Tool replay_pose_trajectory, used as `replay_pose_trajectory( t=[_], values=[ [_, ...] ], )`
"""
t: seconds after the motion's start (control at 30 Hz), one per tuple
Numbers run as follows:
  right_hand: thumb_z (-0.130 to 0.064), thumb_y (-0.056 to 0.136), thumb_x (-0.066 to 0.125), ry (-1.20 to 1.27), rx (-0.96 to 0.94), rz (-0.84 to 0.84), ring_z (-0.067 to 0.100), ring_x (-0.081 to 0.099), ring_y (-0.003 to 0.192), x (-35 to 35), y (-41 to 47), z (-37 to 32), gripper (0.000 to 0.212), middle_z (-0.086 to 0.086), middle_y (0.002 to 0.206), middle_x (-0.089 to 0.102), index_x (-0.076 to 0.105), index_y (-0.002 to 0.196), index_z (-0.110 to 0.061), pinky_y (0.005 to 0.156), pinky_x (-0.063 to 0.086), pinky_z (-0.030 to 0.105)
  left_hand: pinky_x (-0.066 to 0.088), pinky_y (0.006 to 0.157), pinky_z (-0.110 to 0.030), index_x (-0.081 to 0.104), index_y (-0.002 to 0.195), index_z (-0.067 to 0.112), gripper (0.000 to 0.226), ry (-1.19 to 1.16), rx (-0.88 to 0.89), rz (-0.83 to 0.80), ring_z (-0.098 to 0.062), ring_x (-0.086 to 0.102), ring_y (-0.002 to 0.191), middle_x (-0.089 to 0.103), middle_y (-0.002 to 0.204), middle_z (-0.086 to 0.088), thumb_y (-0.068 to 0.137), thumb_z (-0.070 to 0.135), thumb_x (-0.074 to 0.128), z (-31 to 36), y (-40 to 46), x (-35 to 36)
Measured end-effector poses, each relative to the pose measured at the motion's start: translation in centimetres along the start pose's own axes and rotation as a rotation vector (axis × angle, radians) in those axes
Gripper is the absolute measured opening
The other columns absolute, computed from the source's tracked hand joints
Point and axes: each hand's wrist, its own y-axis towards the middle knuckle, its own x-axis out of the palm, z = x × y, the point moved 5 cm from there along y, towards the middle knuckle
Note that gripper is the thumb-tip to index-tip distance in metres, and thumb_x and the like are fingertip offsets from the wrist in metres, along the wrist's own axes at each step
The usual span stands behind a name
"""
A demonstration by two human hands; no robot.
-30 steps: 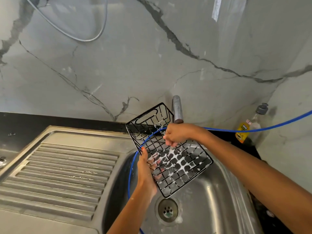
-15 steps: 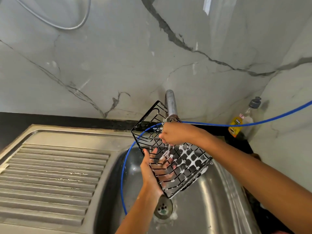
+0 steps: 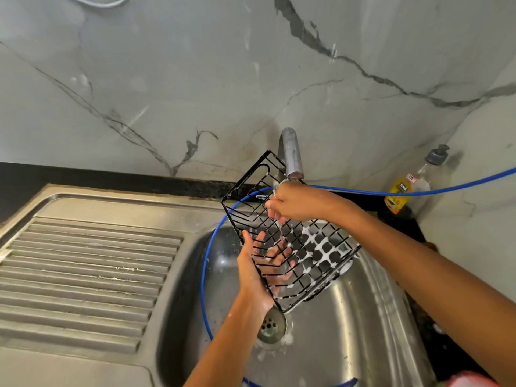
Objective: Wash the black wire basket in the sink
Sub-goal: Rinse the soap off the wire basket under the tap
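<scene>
The black wire basket hangs tilted over the steel sink, white foam clinging to its right half. My left hand grips its lower left edge, fingers spread behind the wires. My right hand is at the basket's upper rim, directly under the tap, fingers curled on the wires. A thin stream of water runs down from under that hand through the basket.
A blue hose crosses from the right and loops into the sink. The drain has suds around it. A ribbed draining board lies left. A soap bottle stands in the right corner.
The basket has tipped and shifted slightly right under the tap. My left hand has slid lower along its edge, with fingers spread behind the wires. Water now runs through the basket.
</scene>
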Motion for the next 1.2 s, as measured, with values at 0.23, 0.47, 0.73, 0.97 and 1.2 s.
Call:
replay_pose_trajectory(
  t=[0.23,0.47,0.73,0.97,1.2],
  values=[
    [-0.027,0.100,0.039,0.047,-0.015,0.034,0.026,0.069,0.090,-0.4,-0.2,-0.8,0.037,0.014,0.094,0.072,0.069,0.096,-0.006,0.085,0.054,0.040,0.048,0.091,-0.047,0.057,0.126,0.022,0.059,-0.040,-0.014,-0.024,-0.034,0.066,0.100,0.071,0.109,-0.016,0.084,0.064,0.057,0.1,-0.4,0.0],
    [-0.027,0.101,0.039,0.009,-0.006,0.011,0.025,0.069,0.091,0.1,0.0,-1.1,0.034,0.013,0.095,0.072,0.067,0.090,-0.010,0.087,0.052,0.038,0.047,0.084,-0.045,0.057,0.122,0.023,0.057,-0.045,-0.030,-0.039,-0.034,0.066,0.095,0.069,0.106,-0.016,0.081,0.063,0.061,0.4,-0.4,-0.5],
    [-0.025,0.102,0.038,-0.001,0.000,-0.007,0.022,0.068,0.093,0.3,0.0,-1.5,0.035,0.015,0.100,0.071,0.067,0.099,-0.004,0.085,0.051,0.034,0.050,0.085,-0.045,0.058,0.120,0.022,0.053,-0.006,-0.035,-0.013,-0.036,0.068,0.096,0.070,0.109,-0.005,0.086,0.063,0.055,1.2,-0.3,-0.9],
    [-0.023,0.101,0.039,0.043,0.031,-0.033,0.025,0.068,0.092,0.5,0.3,-0.8,0.036,0.017,0.101,0.069,0.066,0.102,0.000,0.091,0.052,0.040,0.042,0.067,-0.033,0.071,0.080,0.025,0.037,0.096,0.063,-0.044,-0.027,0.061,0.081,0.070,0.092,-0.004,0.082,0.060,0.059,3.0,-0.9,-0.4],
    [-0.018,0.101,0.040,0.350,0.040,0.010,0.017,0.066,0.081,1.2,0.6,0.6,0.033,0.015,0.097,0.066,0.064,0.104,0.004,0.079,0.054,0.023,0.048,0.054,-0.025,0.058,0.126,0.018,0.065,0.271,0.164,0.108,-0.018,0.063,0.080,0.066,0.118,-0.005,0.075,0.057,0.069,5.6,-2.5,-0.7]
  ],
)
